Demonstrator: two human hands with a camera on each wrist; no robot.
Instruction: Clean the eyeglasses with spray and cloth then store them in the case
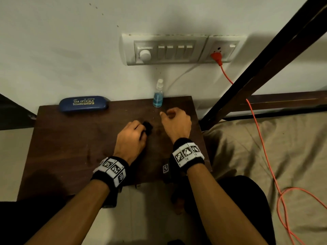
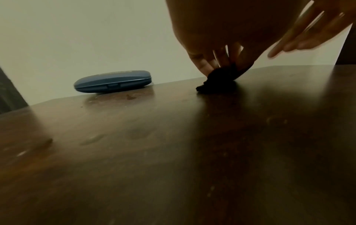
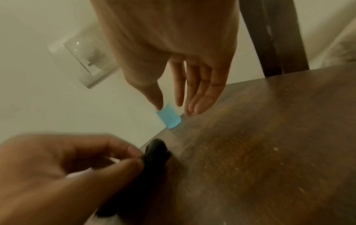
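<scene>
Dark wooden table (image 1: 70, 147) — blue case (image 1: 83, 103) (shut), spray bottle (image 1: 158, 98), black cloth (image 1: 148, 127).

You get dim, warm indoor light throughout. Soft shadows lie on the wall (image 1: 70, 50) above the switch panel (image 1: 166, 50). The bench (image 2: 134, 152) shows dull sheen near the blue case (image 2: 112, 81). Your right wrist view is motion-blurred; straight edges bow toward the frame borders.

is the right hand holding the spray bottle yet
No, the right hand hangs open short of the spray bottle, which stands alone on the table.
</scene>
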